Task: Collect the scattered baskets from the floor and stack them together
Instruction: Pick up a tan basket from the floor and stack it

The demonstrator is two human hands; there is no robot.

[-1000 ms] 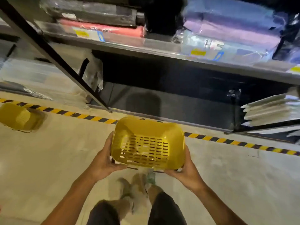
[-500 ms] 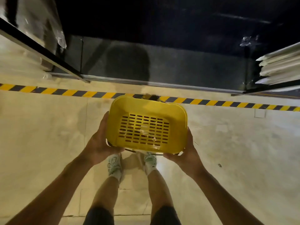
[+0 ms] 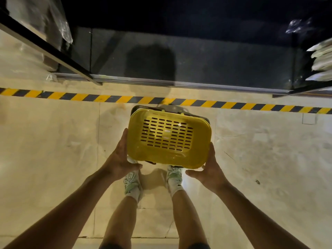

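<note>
Left hand: the left hand (image 3: 120,159) clasps the yellow basket (image 3: 168,139) at the basket's 8 o'clock corner, palm against the side wall, thumb hooked under the near edge, fingers reaching up the left wall.
Right hand: the right hand (image 3: 209,168) grips the same basket at its 4 o'clock corner, thumb curled along the near edge, fingers running up the right wall.
Basket: held in the air between both hands, turned so its slotted base faces the camera; a dark rim and what looks like a grey handle show at its 12 o'clock edge.
Basket position: centre of the view, above the person's feet and just short of the striped line.
Arms: both bare forearms reach in from 7 and 5 o'clock.
Feet: pale sneakers (image 3: 132,180) with white socks stand directly below the basket, at 6 o'clock from it.
Floor: a light concrete floor (image 3: 53,159) with faint seams and scuffs.
Line: yellow-and-black hazard tape (image 3: 71,96) crosses the floor from 9 to 3 o'clock, just beyond the basket.
Shelving: a dark metal rack (image 3: 179,51) fills the 12 o'clock band; its lowest bay is in shadow.
Stock: plastic-wrapped goods (image 3: 45,24) sit at 10 o'clock, stacked white packages (image 3: 321,62) at 2 o'clock.
</note>
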